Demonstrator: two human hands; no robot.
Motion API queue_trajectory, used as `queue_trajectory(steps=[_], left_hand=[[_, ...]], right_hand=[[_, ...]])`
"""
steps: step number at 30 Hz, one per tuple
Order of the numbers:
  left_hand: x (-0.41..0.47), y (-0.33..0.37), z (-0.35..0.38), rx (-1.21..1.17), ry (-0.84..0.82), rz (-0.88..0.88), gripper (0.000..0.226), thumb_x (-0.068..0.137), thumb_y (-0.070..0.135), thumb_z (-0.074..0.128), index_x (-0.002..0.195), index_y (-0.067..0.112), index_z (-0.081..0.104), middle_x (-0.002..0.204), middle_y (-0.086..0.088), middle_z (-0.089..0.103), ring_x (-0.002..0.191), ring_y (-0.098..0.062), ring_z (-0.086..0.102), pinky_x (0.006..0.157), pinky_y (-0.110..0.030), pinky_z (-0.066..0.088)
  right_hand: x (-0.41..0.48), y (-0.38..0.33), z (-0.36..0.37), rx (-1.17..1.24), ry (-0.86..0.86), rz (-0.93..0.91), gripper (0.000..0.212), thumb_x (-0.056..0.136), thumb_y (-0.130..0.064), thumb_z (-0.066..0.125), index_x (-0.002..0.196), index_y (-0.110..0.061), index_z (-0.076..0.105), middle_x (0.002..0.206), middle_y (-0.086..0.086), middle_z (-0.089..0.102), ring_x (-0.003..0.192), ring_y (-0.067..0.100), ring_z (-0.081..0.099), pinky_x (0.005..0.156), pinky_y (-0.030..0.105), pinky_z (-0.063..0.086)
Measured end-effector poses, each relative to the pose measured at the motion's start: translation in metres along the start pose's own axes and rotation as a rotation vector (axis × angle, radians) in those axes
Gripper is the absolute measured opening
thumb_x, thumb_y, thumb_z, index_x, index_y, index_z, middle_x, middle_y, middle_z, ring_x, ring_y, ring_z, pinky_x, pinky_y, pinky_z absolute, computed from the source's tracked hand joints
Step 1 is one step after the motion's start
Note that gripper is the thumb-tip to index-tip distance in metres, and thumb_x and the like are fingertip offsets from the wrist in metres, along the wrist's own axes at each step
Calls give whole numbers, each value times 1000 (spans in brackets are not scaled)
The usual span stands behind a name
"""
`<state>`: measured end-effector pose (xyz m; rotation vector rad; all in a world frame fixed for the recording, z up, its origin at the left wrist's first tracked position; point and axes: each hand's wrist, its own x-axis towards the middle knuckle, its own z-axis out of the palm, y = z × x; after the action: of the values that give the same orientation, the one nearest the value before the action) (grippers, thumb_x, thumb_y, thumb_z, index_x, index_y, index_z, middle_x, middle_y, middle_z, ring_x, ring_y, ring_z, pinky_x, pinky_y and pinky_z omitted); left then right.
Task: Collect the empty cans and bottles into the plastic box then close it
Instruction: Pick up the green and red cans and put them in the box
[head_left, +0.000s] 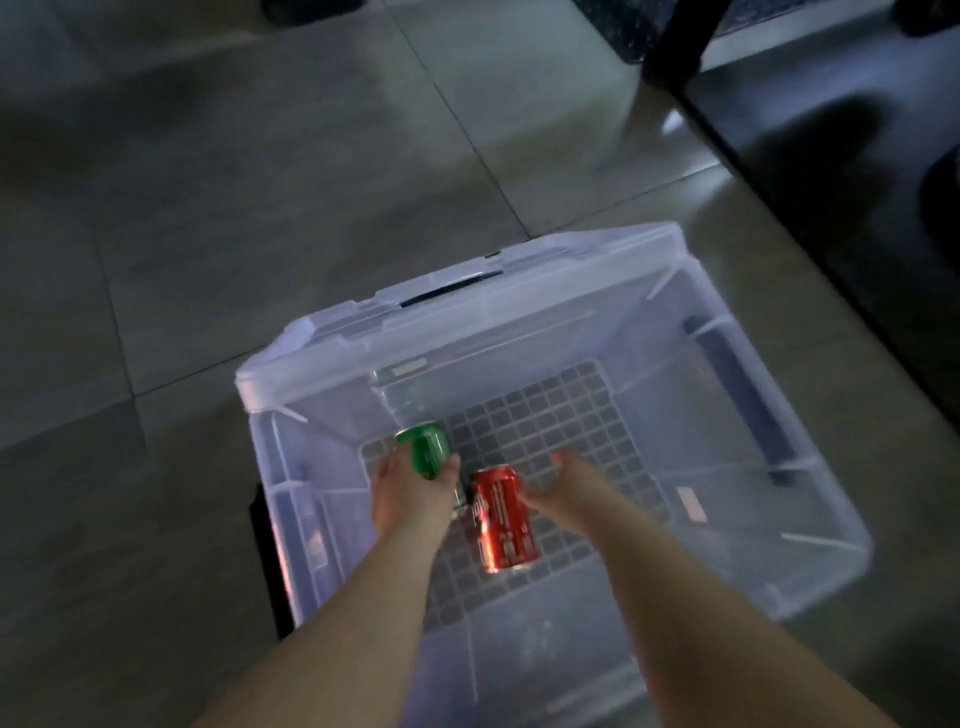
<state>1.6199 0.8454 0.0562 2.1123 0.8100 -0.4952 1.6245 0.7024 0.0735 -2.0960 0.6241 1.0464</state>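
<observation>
A clear plastic box (810, 488) stands open on the tiled floor, its lid (467, 306) hinged back on the far side. Both my arms reach down inside it. My left hand (410, 493) is closed around a green can (428, 449), held low over the box's gridded bottom. A red can (504, 519) lies on its side on that bottom, between my hands. My right hand (571, 493) is beside the red can with fingers spread and nothing in it; whether it touches the can is unclear.
Grey floor tiles (260, 182) surround the box. A dark piece of furniture with a black leg (680, 41) runs along the right. A black object (265, 551) sits against the box's left side.
</observation>
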Motion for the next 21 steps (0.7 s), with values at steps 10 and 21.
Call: queue_trajectory(steps=[10, 21], left_hand=[[-229, 160, -181, -68, -132, 271, 17, 86, 23, 52, 77, 12, 61, 76, -7, 61, 75, -22, 52, 71, -28, 36], [-538, 210, -258, 85, -686, 749, 40, 83, 10, 55, 46, 19, 46, 46, -2, 44, 51, -18, 39, 47, -27, 28]], right_hand=[[-304, -37, -111, 347, 298, -88, 32, 80, -10, 48, 49, -14, 47, 55, 7, 53, 55, 20, 48, 55, 26, 34], [-647, 34, -109, 964, 911, -16, 34, 81, -11, 55, 51, -23, 45, 49, -5, 46, 44, 5, 41, 49, 21, 35]])
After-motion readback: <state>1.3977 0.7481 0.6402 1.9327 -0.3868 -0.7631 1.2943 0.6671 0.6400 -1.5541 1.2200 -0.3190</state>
